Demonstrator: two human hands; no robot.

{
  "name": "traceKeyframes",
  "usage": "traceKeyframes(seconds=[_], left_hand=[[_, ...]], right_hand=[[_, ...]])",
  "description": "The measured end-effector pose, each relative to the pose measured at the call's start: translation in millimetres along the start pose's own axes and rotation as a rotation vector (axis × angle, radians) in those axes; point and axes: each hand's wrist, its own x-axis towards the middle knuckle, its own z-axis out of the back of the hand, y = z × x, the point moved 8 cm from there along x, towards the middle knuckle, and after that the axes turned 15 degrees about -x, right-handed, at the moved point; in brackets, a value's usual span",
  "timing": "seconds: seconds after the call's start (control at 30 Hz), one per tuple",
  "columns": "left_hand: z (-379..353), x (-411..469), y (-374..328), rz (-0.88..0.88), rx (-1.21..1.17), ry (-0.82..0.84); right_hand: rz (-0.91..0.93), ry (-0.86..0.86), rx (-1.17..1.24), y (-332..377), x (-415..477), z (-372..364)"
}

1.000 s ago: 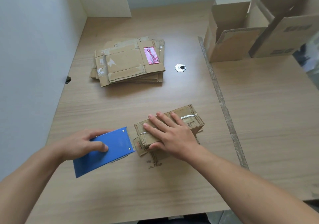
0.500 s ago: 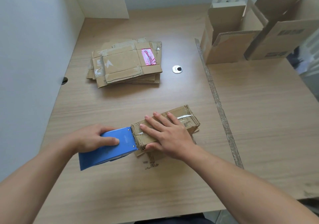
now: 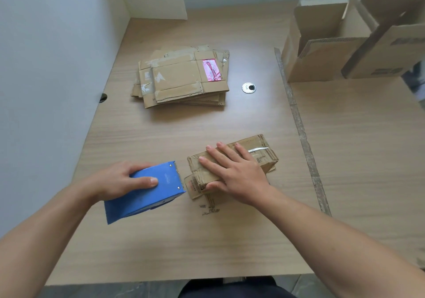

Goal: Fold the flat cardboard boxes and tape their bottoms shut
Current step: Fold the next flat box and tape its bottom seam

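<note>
A small folded cardboard box [image 3: 259, 151] lies on the wooden table [image 3: 207, 240] near the front, its taped side up. My right hand [image 3: 232, 171] lies flat on top of it, fingers spread, thumb against its near side. My left hand [image 3: 119, 180] grips a blue tape dispenser [image 3: 147, 194] just left of the box, its metal front edge a short gap from the box's left end. A strip of clear tape runs over that end. A stack of flat cardboard boxes [image 3: 181, 79] lies farther back, left of centre.
Two assembled open boxes [image 3: 322, 51] [image 3: 391, 44] stand at the back right. A round metal grommet [image 3: 248, 88] is set in the table. A seam strip [image 3: 299, 125] runs front to back. A white wall [image 3: 46, 67] borders the left edge.
The dispenser touched the box's left end half a second ago and has now drawn back to the left. My right hand stays pressed on the box.
</note>
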Motion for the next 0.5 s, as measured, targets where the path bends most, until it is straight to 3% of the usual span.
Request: traceKeyframes(seconds=[0.5], left_hand=[[-24.7,60.5,-12.1,0.086,0.245,-0.061]], right_hand=[[-0.040,-0.016,-0.005,0.7,2.0,-1.8]])
